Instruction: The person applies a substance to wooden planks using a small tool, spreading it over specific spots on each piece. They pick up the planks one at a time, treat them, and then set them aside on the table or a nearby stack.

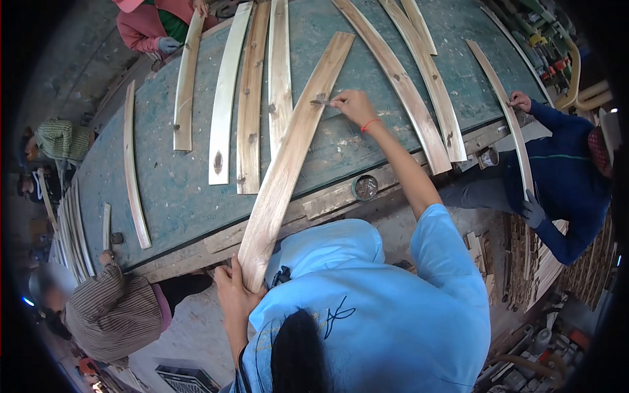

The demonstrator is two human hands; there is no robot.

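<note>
Across a worn green workbench [164,190] lies a long, thin wooden slat [288,157], likely light and slightly springy; the left hand [232,288] clamps its near end while right hand [350,105] pinches a small tool [321,102] against its middle.

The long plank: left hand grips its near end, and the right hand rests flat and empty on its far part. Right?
Not quite. The right hand is not empty: the head view shows it pinching a small tool against the plank. The left hand does grip the near end.
</note>
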